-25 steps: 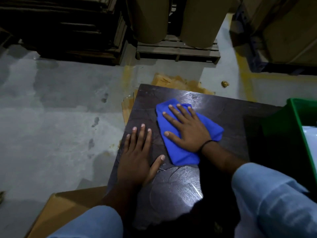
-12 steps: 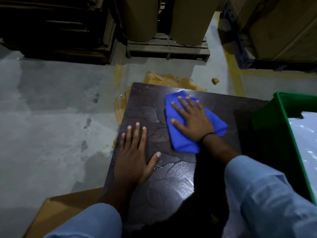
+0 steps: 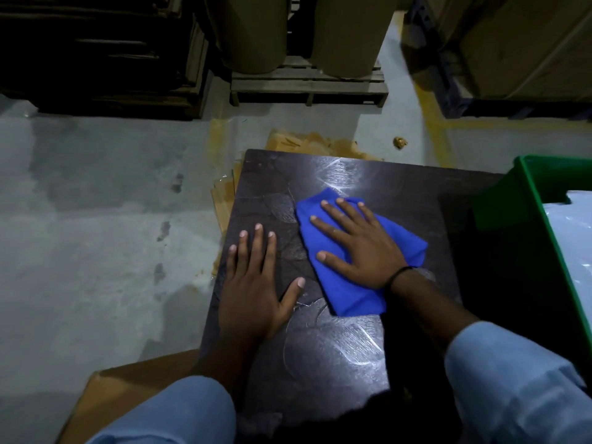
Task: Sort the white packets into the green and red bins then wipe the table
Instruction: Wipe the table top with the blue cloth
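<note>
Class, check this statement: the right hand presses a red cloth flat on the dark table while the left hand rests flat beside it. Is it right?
Not quite: the head view shows the cloth is blue, not red. The right hand presses it flat on the dark table while the left hand rests flat beside it.

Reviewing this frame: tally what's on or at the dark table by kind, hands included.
Hands: 2, left hand flat on the table, right hand pressing the cloth
Blue cloth: 1
Green bin: 1, at the right edge
White packets: in the bin, count cannot be told
Total: 4, packets aside
</note>
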### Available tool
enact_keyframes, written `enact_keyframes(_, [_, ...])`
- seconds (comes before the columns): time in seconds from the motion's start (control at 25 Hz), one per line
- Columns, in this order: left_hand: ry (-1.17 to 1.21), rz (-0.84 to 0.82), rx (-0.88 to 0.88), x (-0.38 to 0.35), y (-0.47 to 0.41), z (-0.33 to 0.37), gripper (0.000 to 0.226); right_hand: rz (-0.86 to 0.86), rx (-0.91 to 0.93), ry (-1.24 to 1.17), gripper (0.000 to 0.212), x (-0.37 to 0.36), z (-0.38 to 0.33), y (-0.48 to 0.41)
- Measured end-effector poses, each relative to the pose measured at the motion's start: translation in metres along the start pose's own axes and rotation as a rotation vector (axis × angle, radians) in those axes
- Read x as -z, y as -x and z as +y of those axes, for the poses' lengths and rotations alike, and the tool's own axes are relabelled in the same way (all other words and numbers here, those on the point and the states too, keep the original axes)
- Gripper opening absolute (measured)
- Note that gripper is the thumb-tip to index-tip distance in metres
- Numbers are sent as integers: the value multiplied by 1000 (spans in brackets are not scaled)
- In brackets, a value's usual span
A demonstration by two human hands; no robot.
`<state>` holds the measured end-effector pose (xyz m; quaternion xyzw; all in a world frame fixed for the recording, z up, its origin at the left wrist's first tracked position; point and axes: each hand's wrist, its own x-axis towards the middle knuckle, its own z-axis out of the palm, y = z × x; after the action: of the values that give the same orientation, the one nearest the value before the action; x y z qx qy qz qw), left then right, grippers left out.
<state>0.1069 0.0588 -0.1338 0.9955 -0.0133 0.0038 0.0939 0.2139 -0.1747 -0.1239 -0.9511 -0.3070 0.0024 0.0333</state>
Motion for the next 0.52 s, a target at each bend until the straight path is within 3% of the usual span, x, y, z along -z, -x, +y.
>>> enact_keyframes(0.2, [-2,8,-4,1,2,4,90,49,-677,-70,71,-5,19,-31])
enact_keyframes(0.28, [2,-2,-11,4,1,5,90,58,-642,-47,71,-8,-4,-19])
enact_keyframes(0.4, [-16,-10,-4,4,0,9,92,76,-383,-35,68,-2,-25,38])
enact_keyframes(0.52, [-33,-28,-9,1,-1,10,93,76,-422,-13,67,1,-12,100])
